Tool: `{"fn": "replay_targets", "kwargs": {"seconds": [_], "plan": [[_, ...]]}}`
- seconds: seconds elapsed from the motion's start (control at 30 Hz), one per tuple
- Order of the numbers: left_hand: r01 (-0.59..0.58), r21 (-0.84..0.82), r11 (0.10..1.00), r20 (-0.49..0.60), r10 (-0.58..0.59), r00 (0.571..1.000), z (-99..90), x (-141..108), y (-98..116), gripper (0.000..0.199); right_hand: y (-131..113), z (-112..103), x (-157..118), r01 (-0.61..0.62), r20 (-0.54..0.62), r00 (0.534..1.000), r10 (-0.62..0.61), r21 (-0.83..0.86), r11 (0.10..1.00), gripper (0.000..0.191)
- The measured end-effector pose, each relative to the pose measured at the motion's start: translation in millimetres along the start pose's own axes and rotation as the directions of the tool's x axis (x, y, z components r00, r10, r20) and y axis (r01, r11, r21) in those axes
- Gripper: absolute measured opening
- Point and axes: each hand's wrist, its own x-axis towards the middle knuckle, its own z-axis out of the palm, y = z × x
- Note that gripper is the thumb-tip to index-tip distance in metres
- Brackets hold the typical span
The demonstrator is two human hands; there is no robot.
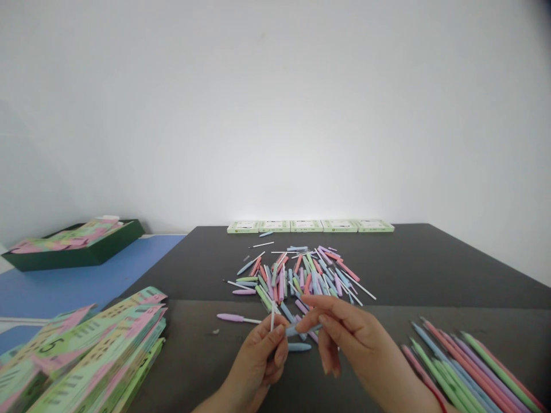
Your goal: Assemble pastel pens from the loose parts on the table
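My left hand (260, 355) is closed around a thin white stick like a pen refill (272, 316), which points up between thumb and forefinger. Beside it, my right hand (355, 335) pinches a light-blue pen barrel (291, 331) between thumb and fingers, its near end close to the left fingertips. Whether the two parts touch is hard to make out. Under the hands lies another blue pen piece (299, 347). A purple pen piece (230, 317) with a white stick in it rests left of them. Just beyond spreads a loose pile of pastel pen parts (282, 281).
Several coloured pens (469, 367) lie side by side at the right. Printed green and pink packets (103, 338) are stacked at the left. A dark green tray (77, 258) of packets stands on a blue surface (150, 252). Small boxes (306, 226) line the black table's (400, 258) back edge.
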Motion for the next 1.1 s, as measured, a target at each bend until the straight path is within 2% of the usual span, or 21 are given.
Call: {"fn": "replay_targets", "kwargs": {"seconds": [0.13, 0.23, 0.33, 0.4, 0.5, 0.6, 0.7, 0.87, 1.1], "plan": [[-0.007, -0.011, 1.0, -0.008, 0.007, 1.0, -1.9, 1, -1, 0.024, -5, -5, -1, 0.008, -0.051, 0.999, -0.011, -0.056, 0.998, 0.028], [-0.006, -0.015, 1.0, -0.002, 0.006, 1.0, -3.3, 2, -2, 0.024, -6, -12, -3, 0.052, -0.06, 0.996, -0.067, -0.219, 0.974, 0.03], [-0.002, 0.0, 1.0, 0.001, 0.002, 1.0, -3.1, 2, -3, 0.024, -1, -16, -7, 0.143, 0.001, 0.987, -0.16, -0.456, 0.879, 0.033], [-0.001, 0.015, 1.0, 0.008, 0.001, 1.0, -2.2, 2, -4, 0.024, 4, -14, -10, 0.19, 0.064, 0.981, -0.185, -0.527, 0.828, 0.035], [-0.005, 0.022, 1.0, 0.018, 0.004, 1.0, -0.9, 1, -4, 0.025, 11, -9, -12, 0.19, 0.129, 0.981, -0.146, -0.469, 0.862, 0.04], [-0.004, 0.02, 1.0, 0.008, 0.003, 1.0, -0.1, 0, -3, 0.025, 15, -6, -10, 0.173, 0.131, 0.983, -0.133, -0.38, 0.908, 0.038], [0.0, 0.025, 1.0, 0.003, 0.0, 1.0, -0.2, 0, -3, 0.024, 18, -6, -8, 0.178, 0.108, 0.983, -0.151, -0.307, 0.935, 0.037], [0.0, 0.029, 1.0, 0.014, -0.001, 1.0, -1.2, 2, -5, 0.023, 16, -5, -4, 0.099, 0.082, 0.993, -0.086, -0.167, 0.981, 0.037], [-0.002, 0.006, 1.0, 0.002, 0.002, 1.0, -4.1, 2, -3, 0.02, -5, -12, -7, 0.035, -0.055, 0.998, -0.036, -0.024, 0.999, 0.032]]}}
